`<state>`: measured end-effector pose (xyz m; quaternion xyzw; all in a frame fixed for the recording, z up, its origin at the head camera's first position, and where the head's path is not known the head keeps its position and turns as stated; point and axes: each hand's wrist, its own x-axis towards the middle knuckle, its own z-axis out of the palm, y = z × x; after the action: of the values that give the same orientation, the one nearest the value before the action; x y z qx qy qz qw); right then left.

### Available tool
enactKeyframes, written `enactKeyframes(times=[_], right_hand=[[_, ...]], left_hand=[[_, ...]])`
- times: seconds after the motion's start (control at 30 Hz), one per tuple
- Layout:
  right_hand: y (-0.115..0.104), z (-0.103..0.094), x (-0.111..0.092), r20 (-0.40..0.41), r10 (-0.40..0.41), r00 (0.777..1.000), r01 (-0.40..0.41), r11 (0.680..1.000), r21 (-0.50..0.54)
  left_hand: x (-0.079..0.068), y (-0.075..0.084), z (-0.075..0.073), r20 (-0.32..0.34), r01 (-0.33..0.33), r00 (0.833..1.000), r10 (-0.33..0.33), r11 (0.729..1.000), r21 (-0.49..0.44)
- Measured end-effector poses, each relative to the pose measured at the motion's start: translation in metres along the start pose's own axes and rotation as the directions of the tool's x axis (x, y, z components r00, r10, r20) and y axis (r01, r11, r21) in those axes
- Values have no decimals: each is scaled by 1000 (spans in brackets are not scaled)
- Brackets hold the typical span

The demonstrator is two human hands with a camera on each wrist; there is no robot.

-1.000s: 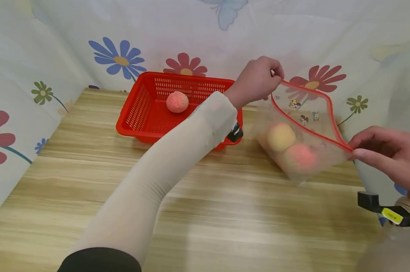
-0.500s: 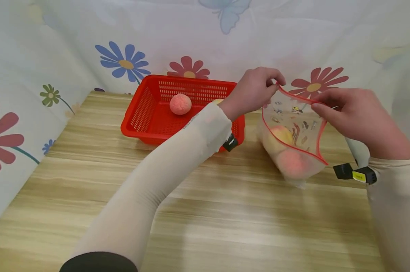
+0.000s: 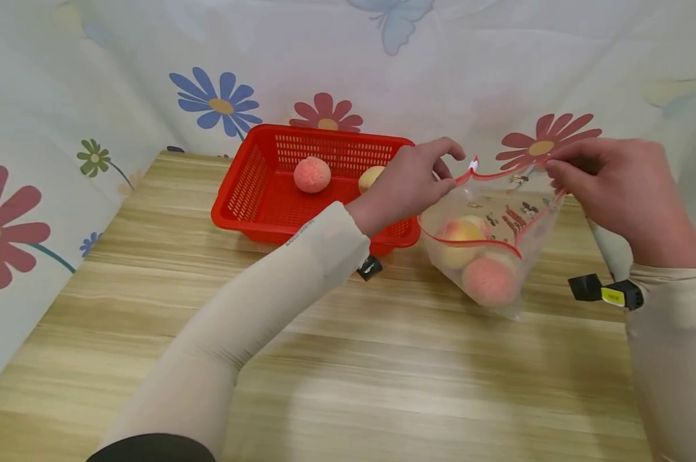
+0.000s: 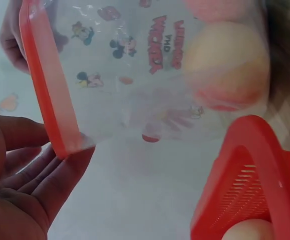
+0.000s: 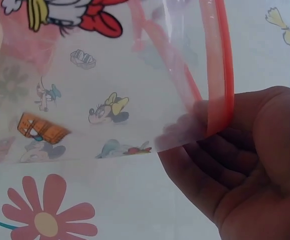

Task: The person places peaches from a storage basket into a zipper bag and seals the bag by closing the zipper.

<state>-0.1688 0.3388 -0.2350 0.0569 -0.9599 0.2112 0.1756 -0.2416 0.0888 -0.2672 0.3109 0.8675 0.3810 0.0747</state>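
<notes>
A clear zip bag [image 3: 440, 256] with a red zip edge and cartoon prints stands open-mouthed at the right of the table. Inside lie a pink peach-like fruit [image 3: 489, 280] and a yellow peach [image 4: 227, 67] with a red blush. With its thumb and fingers at the zip edge, my left hand [image 3: 408, 183] holds the bag's left corner loosely; its index finger is lifted off. Thumb and fingers of my right hand [image 3: 625, 186] pinch the far right part of the zip edge. In the right wrist view, the bag partly covers the right fingertips [image 5: 177, 130].
Left of the bag stands a red perforated basket [image 3: 249, 221], partly behind the left hand. In it are a pink peach-like fruit [image 3: 312, 174] and a yellow one [image 3: 371, 179], partly hidden. A flowered curtain [image 3: 440, 83] closes off the table's [image 3: 209, 359] back.
My right hand has moved left and upward from the bag's near right corner to its far edge. The left hand has shifted slightly down and left, and its index finger has loosened.
</notes>
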Motion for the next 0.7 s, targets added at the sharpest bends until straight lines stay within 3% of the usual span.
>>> enactKeyframes(times=[0.13,0.3,0.5,0.7], right_hand=[[0,-1,1,-30,-5,1000,4,1000,-18],[2,-3,4,-81,-38,996,33,998,-61],[9,-4,12,-103,-47,994,33,991,-127],[14,-5,26,-102,8,995,-25,985,-172]], left_hand=[[-1,-5,2,3,27,1000,-27,998,54],[6,-10,4,20,11,1000,-13,996,84],[25,-15,12,-8,-23,1000,24,999,46],[48,-16,22,3,2,1000,-2,998,55]])
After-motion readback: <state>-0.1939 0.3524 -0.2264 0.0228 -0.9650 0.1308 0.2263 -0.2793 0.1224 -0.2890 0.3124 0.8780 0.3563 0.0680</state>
